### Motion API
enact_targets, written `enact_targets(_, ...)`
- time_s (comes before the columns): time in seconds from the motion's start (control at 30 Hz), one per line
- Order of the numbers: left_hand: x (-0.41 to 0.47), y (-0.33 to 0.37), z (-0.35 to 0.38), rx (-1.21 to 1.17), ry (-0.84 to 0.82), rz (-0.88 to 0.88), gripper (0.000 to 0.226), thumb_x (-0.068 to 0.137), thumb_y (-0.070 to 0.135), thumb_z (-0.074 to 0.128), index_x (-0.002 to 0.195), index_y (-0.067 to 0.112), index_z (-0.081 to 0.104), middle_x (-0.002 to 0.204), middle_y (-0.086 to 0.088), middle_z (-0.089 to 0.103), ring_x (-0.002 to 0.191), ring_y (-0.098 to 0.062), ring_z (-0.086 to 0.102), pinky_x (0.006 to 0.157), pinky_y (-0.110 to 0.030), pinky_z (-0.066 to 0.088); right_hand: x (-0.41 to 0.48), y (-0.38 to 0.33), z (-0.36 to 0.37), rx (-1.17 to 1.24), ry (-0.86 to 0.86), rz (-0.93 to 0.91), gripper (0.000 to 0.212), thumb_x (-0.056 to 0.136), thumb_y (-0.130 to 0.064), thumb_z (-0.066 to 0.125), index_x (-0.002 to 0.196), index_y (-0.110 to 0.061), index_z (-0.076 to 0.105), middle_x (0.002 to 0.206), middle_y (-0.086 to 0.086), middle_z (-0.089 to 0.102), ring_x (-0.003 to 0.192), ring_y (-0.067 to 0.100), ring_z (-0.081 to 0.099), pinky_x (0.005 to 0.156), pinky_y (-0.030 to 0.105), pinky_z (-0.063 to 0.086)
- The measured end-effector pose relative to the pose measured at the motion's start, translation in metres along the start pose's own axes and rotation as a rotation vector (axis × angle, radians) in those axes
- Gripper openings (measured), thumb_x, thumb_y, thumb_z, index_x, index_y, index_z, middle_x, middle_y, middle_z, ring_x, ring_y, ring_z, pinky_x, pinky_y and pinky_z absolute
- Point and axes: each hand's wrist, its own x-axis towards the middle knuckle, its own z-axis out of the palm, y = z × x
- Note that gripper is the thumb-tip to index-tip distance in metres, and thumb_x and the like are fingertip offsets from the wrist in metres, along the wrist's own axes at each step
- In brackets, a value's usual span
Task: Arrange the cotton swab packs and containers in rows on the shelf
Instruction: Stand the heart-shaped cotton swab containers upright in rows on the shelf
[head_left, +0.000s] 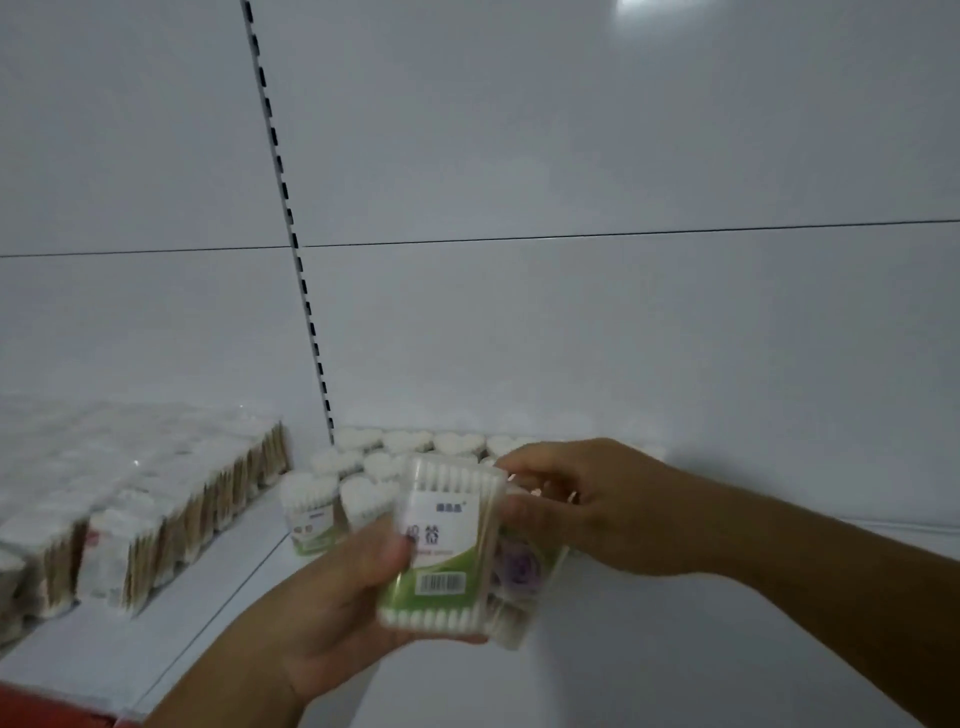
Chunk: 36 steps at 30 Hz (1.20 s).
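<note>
My left hand (332, 608) grips a stack of clear rectangular cotton swab boxes (447, 545) with green and white labels, held above the white shelf (675, 649). My right hand (587, 509) pinches the top right corner of the stack, where a box with a purple flower print (519, 566) sits behind the front one. Heart-shaped swab containers (395, 457) stand in rows at the back of the shelf, just behind the hands. Bagged swab packs with wooden sticks (135, 519) stand in rows on the left shelf section.
A slotted black upright (291, 228) divides the white back panel between the two shelf sections. The shelf surface to the right of the heart containers is bare white. A red strip (47, 712) shows at the bottom left corner.
</note>
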Motion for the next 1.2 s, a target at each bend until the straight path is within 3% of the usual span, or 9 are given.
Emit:
enact_targets(0.07, 0.007, 0.003, -0.007, 0.020, -0.106, -0.040, 0.049, 0.100, 0.027, 0.046, 0.144, 0.006, 0.041, 0.142, -0.014, 0.050, 0.132, -0.027, 0.047, 0.110, -0.045, 0.034, -0.005, -0.003, 0.001, 0.126, 0.005, 0.097, 0.050, 0.066, -0.076, 0.057, 0.098, -0.038, 0.061, 0.092, -0.015, 0.069, 0.081, 0.001, 0.064, 0.072, 0.025, 0.054)
enact_targets(0.17, 0.020, 0.007, -0.010, 0.067, -0.188, -0.088, 0.050, 0.094, 0.035, 0.055, 0.137, 0.010, 0.052, 0.137, -0.009, 0.057, 0.126, -0.024, 0.053, 0.107, -0.044, 0.039, -0.022, 0.006, -0.006, 0.394, 0.059, 0.190, 0.041, 0.058, -0.047, 0.087, 0.089, -0.031, 0.066, 0.097, 0.004, 0.071, 0.093, 0.029, 0.067, 0.084, 0.046, 0.056)
enact_targets(0.23, 0.026, 0.009, -0.015, 0.060, -0.230, -0.050, 0.059, 0.082, 0.041, 0.071, 0.131, 0.012, 0.059, 0.136, -0.009, 0.058, 0.125, -0.025, 0.055, 0.105, -0.046, 0.042, -0.042, 0.017, -0.011, 0.491, 0.112, 0.218, 0.040, 0.053, -0.035, 0.087, 0.086, -0.030, 0.064, 0.099, 0.010, 0.070, 0.092, 0.036, 0.067, 0.079, 0.045, 0.058)
enact_targets(0.3, 0.033, 0.013, -0.019, 0.048, -0.102, 0.023, 0.075, 0.061, 0.047, 0.086, 0.124, 0.013, 0.065, 0.134, -0.014, 0.058, 0.124, -0.031, 0.055, 0.101, -0.049, 0.047, -0.064, 0.031, -0.006, 0.525, 0.195, 0.265, 0.044, 0.052, -0.030, 0.088, 0.086, -0.029, 0.060, 0.101, 0.005, 0.070, 0.090, 0.029, 0.069, 0.071, 0.037, 0.058)
enact_targets(0.47, 0.054, 0.016, -0.015, 0.034, 0.057, 0.129, 0.070, 0.040, 0.055, 0.090, 0.097, 0.015, 0.078, 0.101, -0.009, 0.073, 0.096, -0.025, 0.070, 0.075, -0.037, 0.058, -0.089, 0.062, 0.034, 0.479, 0.422, 0.547, 0.048, 0.061, -0.007, 0.088, 0.102, -0.016, 0.063, 0.099, 0.005, 0.068, 0.085, 0.020, 0.070, 0.075, 0.037, 0.059)
enact_targets(0.67, 0.064, 0.001, -0.015, -0.074, 0.088, 0.123, 0.069, 0.033, 0.050, 0.094, 0.090, 0.014, 0.079, 0.085, -0.007, 0.072, 0.074, -0.019, 0.070, 0.062, -0.031, 0.058, -0.095, 0.072, 0.047, 0.122, 0.414, 0.554, 0.043, 0.062, -0.030, 0.086, 0.096, -0.030, 0.061, 0.093, -0.023, 0.067, 0.083, -0.002, 0.063, 0.066, 0.014, 0.048)
enact_targets(0.83, 0.062, 0.000, -0.022, -0.081, 0.087, 0.131, 0.071, 0.037, 0.051, 0.094, 0.095, 0.014, 0.078, 0.088, -0.006, 0.072, 0.075, -0.018, 0.070, 0.063, -0.030, 0.058, -0.099, 0.071, 0.068, 0.354, 0.466, 0.584, 0.051, 0.062, -0.015, 0.086, 0.103, -0.023, 0.056, 0.097, -0.010, 0.070, 0.089, 0.009, 0.069, 0.082, 0.036, 0.057)
enact_targets(0.97, 0.060, -0.004, -0.024, -0.104, 0.115, 0.119, 0.073, 0.035, 0.049, 0.095, 0.096, 0.013, 0.078, 0.090, -0.009, 0.072, 0.076, -0.020, 0.070, 0.062, -0.032, 0.058, -0.083, 0.071, 0.070, -0.005, 0.375, 0.628, 0.054, 0.053, -0.058, 0.079, 0.098, -0.042, 0.053, 0.098, -0.020, 0.060, 0.088, -0.005, 0.056, 0.073, 0.011, 0.045)
enact_targets(1.2, 0.058, -0.015, -0.026, -0.107, 0.117, 0.090, 0.077, 0.035, 0.052, 0.095, 0.098, 0.011, 0.077, 0.089, -0.010, 0.072, 0.074, -0.021, 0.070, 0.060, -0.032, 0.058, -0.047, 0.074, 0.074, -0.168, 0.340, 0.680, 0.048, 0.061, -0.060, 0.076, 0.098, -0.036, 0.057, 0.072, -0.010, 0.057, 0.062, 0.000, 0.051, 0.057, 0.015, 0.039)
